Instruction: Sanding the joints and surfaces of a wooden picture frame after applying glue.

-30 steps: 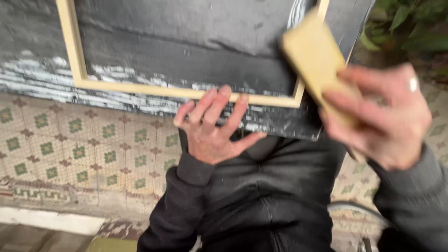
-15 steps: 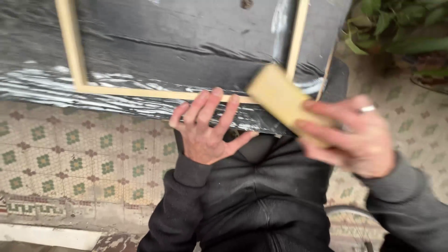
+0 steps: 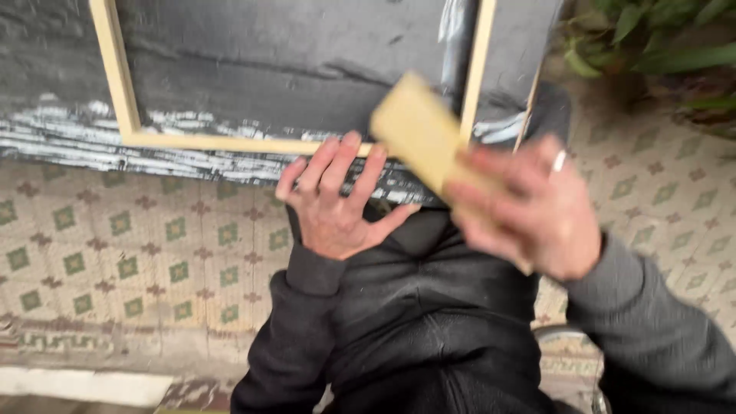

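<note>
Over the last second the right hand [image 3: 537,211] has carried the yellowish block [image 3: 429,142] down and to the left, from the upper right of the dark panel [image 3: 291,69] to its lower right corner, where the block now crosses the right strip of the pale wooden frame [image 3: 123,100]; its smeared outline suggests the stroke is still in motion, so the rubbing along the frame appears to be under way rather than finished. The right hand is closed around the block's lower end, a ring showing on one finger. The left hand [image 3: 337,203] has stayed put, fingers spread flat and holding nothing, pressed against the panel's bottom edge just below the frame's lower strip. The block is flat, rectangular and tan, perhaps a sanding block. The panel is grey-black with whitish scuffed streaks along its lower edge, above a patterned tile floor [image 3: 115,253].
</note>
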